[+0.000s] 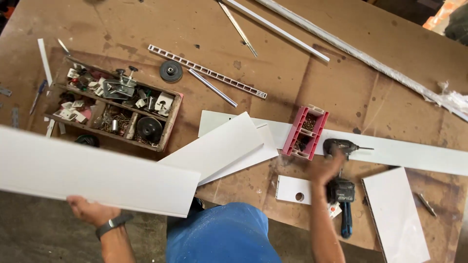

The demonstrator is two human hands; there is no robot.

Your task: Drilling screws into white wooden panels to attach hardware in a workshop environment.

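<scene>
Here, my left hand [90, 210] grips the near edge of a long white panel [92, 170], holding it above the bench [273, 87]. My right hand [325, 168], blurred, rests on the cordless drill [341, 187]; its grip I cannot tell.

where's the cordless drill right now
In the head view the cordless drill lies on the workbench at right, under the right hand, just right of the red screw box and left of a white panel.
</scene>
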